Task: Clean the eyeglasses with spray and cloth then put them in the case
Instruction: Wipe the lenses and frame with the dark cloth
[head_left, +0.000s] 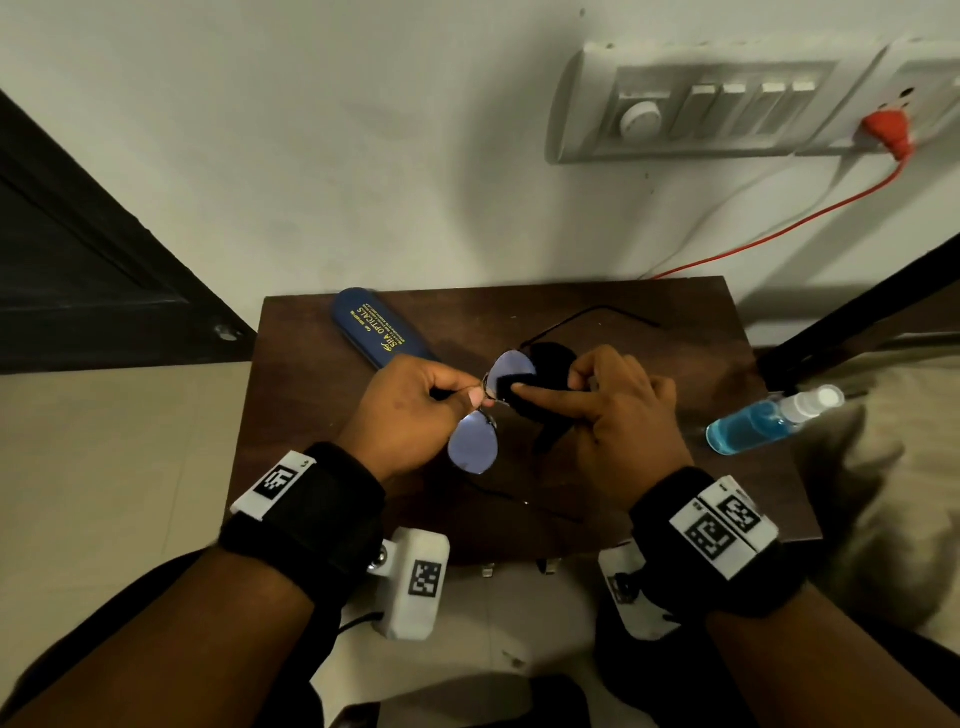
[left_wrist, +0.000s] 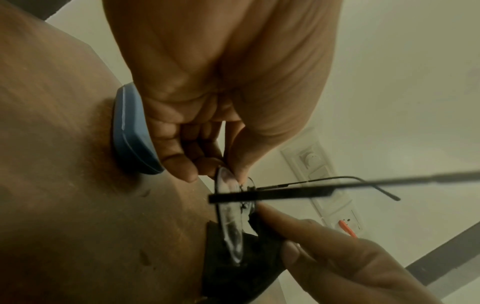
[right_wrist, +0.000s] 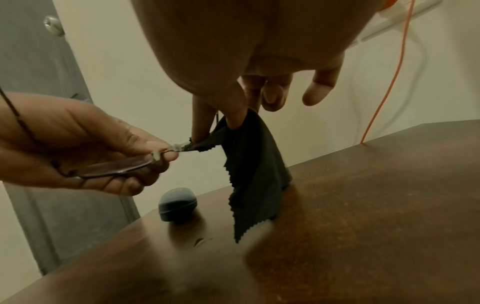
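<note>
My left hand pinches the thin-framed eyeglasses at the bridge, above the dark wooden table. Both temple arms stand unfolded. My right hand holds a black cloth round the far lens, forefinger on top and thumb under. In the right wrist view the cloth hangs down to the tabletop. In the left wrist view the glasses show edge-on with the cloth beneath. A shut blue case lies at the table's back left. The blue spray bottle lies on its side at the right edge.
A switchboard with a red plug and cord is on the wall behind the table. A dark door stands at the left. Pale fabric lies beside the table's right edge.
</note>
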